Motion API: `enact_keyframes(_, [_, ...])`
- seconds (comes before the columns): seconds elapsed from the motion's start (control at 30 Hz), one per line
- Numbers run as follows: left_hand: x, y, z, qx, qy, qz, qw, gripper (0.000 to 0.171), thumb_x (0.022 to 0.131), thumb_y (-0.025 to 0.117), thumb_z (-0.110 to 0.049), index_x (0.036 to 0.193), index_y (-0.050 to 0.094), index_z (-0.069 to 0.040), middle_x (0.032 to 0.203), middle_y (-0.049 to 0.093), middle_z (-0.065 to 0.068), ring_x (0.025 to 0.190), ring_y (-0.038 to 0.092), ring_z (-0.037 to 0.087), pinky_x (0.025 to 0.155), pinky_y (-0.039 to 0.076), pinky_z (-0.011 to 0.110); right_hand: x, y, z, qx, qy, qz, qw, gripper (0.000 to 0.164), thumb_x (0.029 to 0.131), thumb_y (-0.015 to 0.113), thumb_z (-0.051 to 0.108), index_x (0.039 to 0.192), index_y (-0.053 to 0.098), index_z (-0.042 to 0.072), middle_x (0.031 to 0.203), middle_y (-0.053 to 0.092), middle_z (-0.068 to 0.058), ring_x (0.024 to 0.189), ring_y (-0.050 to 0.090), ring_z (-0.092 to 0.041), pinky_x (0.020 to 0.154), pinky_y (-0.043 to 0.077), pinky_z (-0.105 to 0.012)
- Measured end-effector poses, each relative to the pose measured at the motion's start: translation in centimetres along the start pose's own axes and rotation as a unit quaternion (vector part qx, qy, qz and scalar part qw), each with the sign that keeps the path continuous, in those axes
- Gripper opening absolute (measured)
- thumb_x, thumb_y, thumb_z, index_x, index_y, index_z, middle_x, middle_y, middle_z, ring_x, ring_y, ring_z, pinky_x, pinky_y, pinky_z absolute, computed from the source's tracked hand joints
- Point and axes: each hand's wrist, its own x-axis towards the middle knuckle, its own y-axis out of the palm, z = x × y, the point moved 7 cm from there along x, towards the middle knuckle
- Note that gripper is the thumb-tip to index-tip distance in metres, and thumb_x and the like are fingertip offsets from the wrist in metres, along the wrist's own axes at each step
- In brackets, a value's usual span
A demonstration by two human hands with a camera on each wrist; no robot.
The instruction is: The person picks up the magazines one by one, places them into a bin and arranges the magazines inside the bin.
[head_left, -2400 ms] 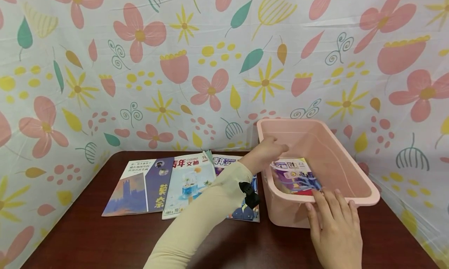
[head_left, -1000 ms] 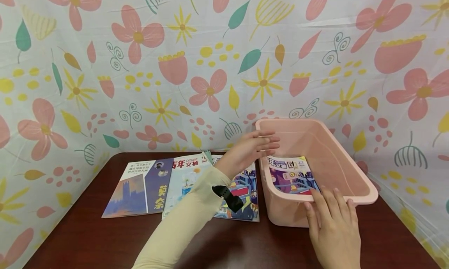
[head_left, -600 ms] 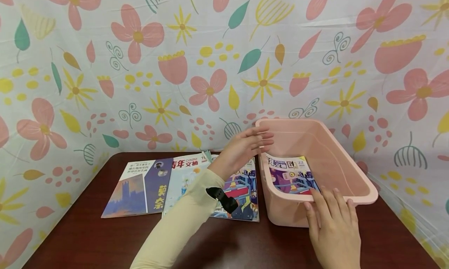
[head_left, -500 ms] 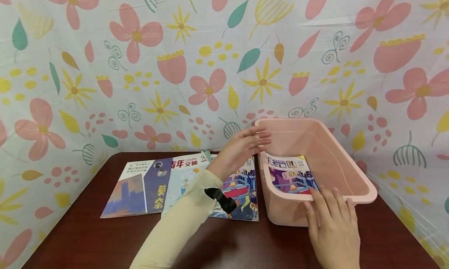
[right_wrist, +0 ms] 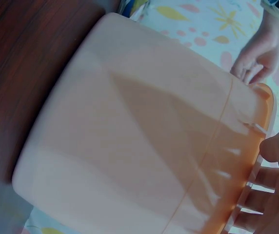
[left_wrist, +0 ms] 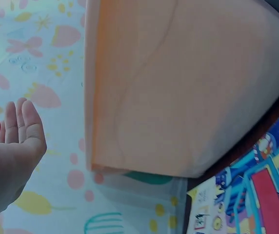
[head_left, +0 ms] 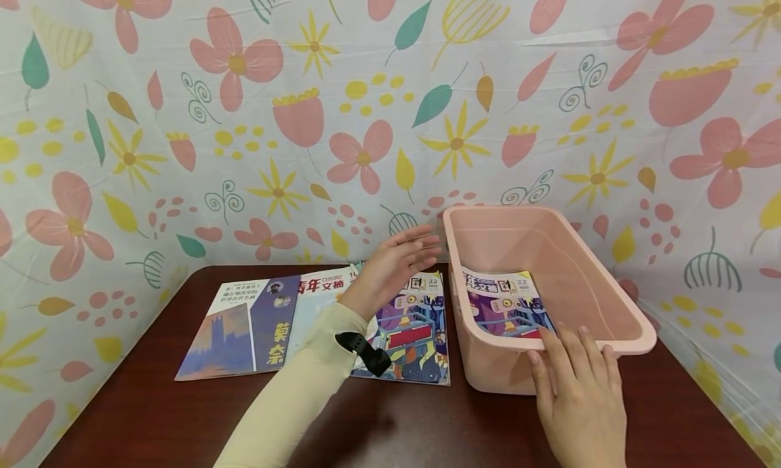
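Note:
My left hand (head_left: 390, 268) hangs with fingers extended and nothing in it, left of the pink plastic bin (head_left: 497, 366) and over a row of magazines. Under and beside it lies a purple magazine (head_left: 415, 332); the forearm partly covers a light-blue magazine (head_left: 314, 302). In the left wrist view the left hand (left_wrist: 17, 151) is apart from the bin wall (left_wrist: 144, 92). My right hand (head_left: 582, 393) holds the bin's near rim, fingers over it and thumb outside; the right wrist view shows these fingers (right_wrist: 259, 200). Inside the bin lies another purple magazine (head_left: 506, 305).
A blue-and-white magazine (head_left: 244, 329) lies leftmost in the row. Everything stands on a dark brown table (head_left: 140, 414). A flower-printed cloth (head_left: 366, 61) hangs behind the table and along its sides.
My left hand has left the bin and moved left over the magazines, fingers spread out. The magazine in the bin has settled lower and lies still. My right hand stays on the rim.

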Motion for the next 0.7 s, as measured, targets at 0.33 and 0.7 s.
enact_keyframes(0.33, [-0.5, -3.9, 0.7, -0.011, -0.003, -0.06, 0.9981, 0.038, 0.1, 0.047, -0.004, 0.138, 0.048, -0.001, 0.131, 0.053, 0.019, 0.107, 0.06, 0.023, 0.095, 0.047, 0.032, -0.1, 0.0, 0.0, 0.005, -0.003, -0.005, 1.0, 0.062, 0.102, 0.029, 0.053, 0.12, 0.059, 0.002, 0.122, 0.055, -0.022, 0.124, 0.041, -0.045, 0.113, 0.015, -0.056])
enact_keyframes(0.7, [-1.9, -8.6, 0.9, -0.004, -0.007, -0.125, 0.9921, 0.039, 0.099, 0.051, -0.005, 0.138, 0.048, -0.002, 0.126, 0.055, 0.015, 0.11, 0.058, 0.024, 0.099, 0.045, 0.034, 0.0, -0.1, 0.0, 0.006, -0.004, -0.006, 1.0, 0.061, 0.102, 0.031, 0.052, 0.12, 0.06, 0.002, 0.121, 0.056, -0.022, 0.123, 0.042, -0.045, 0.113, 0.017, -0.057])
